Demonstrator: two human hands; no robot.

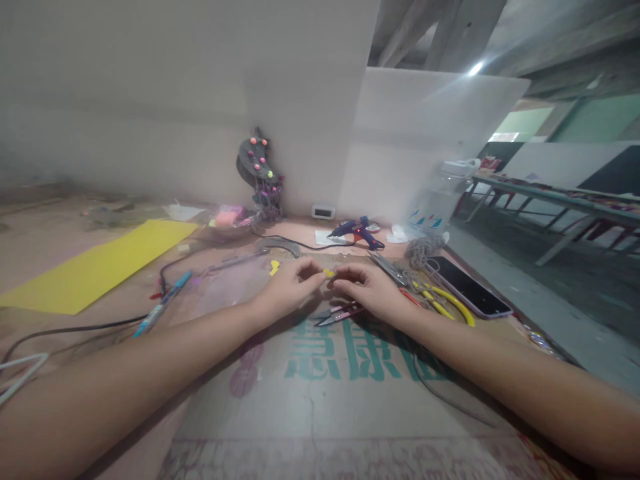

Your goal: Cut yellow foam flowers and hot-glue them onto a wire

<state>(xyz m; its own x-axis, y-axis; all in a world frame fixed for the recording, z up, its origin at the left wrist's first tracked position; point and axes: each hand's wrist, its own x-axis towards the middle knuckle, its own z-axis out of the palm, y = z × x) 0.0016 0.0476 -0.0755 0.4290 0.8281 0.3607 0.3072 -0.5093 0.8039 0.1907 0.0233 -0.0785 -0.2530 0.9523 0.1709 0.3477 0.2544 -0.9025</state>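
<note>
A small yellow cut piece is pinched between the fingertips of both hands, at the middle of the table. My left hand closes on it from the left, and my right hand from the right. What the piece is made of is too small to tell. Small thread snips lie just below the hands, partly hidden by the right one. More small yellow scraps rest beyond my left wrist. Scissors with yellow handles lie beside my right forearm.
A glue gun with a red light lies behind the hands. On the right are grey yarn, a phone and a clear bottle. To the left lie a yellow sheet and a blue pen. A grey crescent ornament stands behind.
</note>
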